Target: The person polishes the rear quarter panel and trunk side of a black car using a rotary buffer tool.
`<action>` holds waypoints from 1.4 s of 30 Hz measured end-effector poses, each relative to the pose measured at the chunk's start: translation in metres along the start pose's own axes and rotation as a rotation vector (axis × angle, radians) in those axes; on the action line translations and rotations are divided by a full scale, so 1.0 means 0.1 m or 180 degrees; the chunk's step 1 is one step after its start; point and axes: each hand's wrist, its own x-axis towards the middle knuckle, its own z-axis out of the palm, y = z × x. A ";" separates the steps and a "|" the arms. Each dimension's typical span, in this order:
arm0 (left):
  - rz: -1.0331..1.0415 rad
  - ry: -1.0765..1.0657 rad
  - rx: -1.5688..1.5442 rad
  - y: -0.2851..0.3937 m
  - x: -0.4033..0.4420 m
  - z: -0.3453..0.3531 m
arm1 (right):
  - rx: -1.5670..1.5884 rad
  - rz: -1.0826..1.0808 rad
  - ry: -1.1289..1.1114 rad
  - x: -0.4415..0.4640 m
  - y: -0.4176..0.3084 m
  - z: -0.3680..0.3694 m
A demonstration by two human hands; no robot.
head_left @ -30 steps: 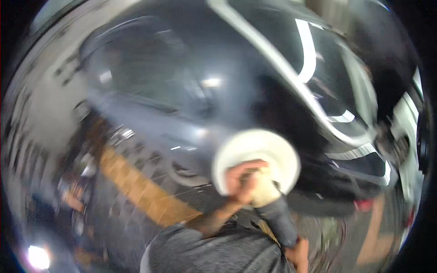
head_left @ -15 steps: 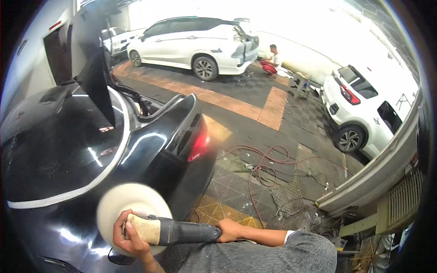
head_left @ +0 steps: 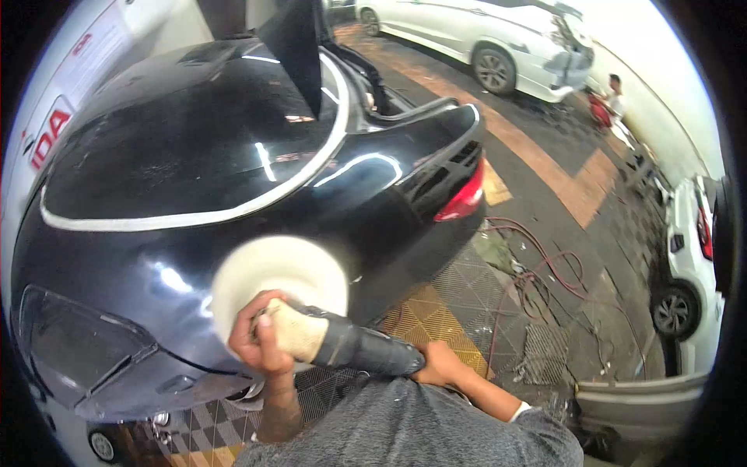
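Note:
A polisher with a tan-wrapped head and a round, cream-coloured pad is held in front of my body. My left hand wraps round the tan head beside the pad. Round the rear end of the dark body is my right hand. The pad lies over the rear side panel of a black car, below a strip of white tape along the window edge. Whether the pad touches the paint cannot be made out.
A red tail light sits at the car's corner. Red hose coils on the tiled floor. A white car stands at the back, another at the right. A person crouches by the back wall.
The view has swung from the car's side to its rear corner, then partly back left. Both hands stay on the polisher, which now appears further right than half a second ago.

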 end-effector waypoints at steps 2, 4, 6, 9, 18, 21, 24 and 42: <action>-0.0019 -0.0064 -0.0084 -0.04 0.00 0.23 | 0.0045 0.0043 0.0047 -0.08 0.03 -0.14; -0.0068 -0.0181 -0.0143 -0.10 0.02 0.51 | 0.0095 0.0125 0.0113 -0.16 0.10 -0.24; -0.0248 -0.0357 -0.0361 -0.15 0.04 0.82 | 0.0111 0.0531 0.0310 -0.23 0.27 -0.31; -0.0071 -0.0774 -0.0038 -0.12 0.17 1.37 | 0.0565 0.0768 0.0441 -0.28 0.64 -0.32; -0.0013 -0.0611 0.0164 -0.04 0.07 1.74 | 0.0499 0.0610 0.0401 -0.20 0.88 -0.73; -0.0043 -0.0120 0.0368 -0.14 -0.15 1.22 | 0.0304 0.0114 0.0222 0.02 0.90 -0.69; 0.0162 0.0401 0.0258 -0.26 -0.30 0.61 | -0.0399 -0.0337 -0.0122 0.29 0.72 -0.57; -0.0004 -0.0409 0.0321 -0.20 -0.22 1.67 | 0.0442 0.0116 0.0123 0.05 1.32 -0.65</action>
